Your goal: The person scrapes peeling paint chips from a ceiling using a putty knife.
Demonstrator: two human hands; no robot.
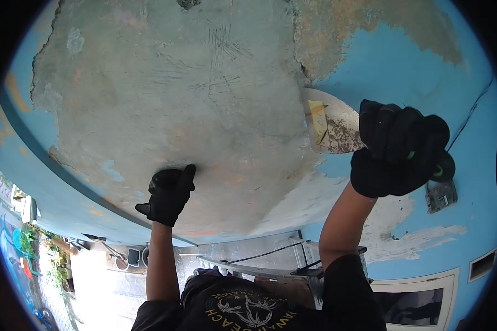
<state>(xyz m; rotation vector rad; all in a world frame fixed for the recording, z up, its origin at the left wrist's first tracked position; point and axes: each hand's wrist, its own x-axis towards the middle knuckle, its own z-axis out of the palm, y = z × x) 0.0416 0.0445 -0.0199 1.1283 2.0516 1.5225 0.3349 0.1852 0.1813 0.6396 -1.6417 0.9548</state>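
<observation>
My right hand (400, 149), in a black glove, is closed around the handle of a trowel (342, 128). Its wide, pale blade has brown stains and a torn yellow label. The blade's left edge meets the border of a grey, patched area of the wall (221, 116); my fist hides most of the handle. Lower left, my black-gloved left hand (170, 193) rests against the grey surface with its thumb and one finger spread apart. The other fingers are foreshortened. Scratch marks and cracked edges show in the grey area.
Blue paint (392, 60) surrounds the grey patch. A ladder (309, 256) stands below me. At right are a small grey box (441, 197) with a cable above it and a framed opening (414, 300). Potted plants (63, 270) and containers (133, 257) stand at lower left.
</observation>
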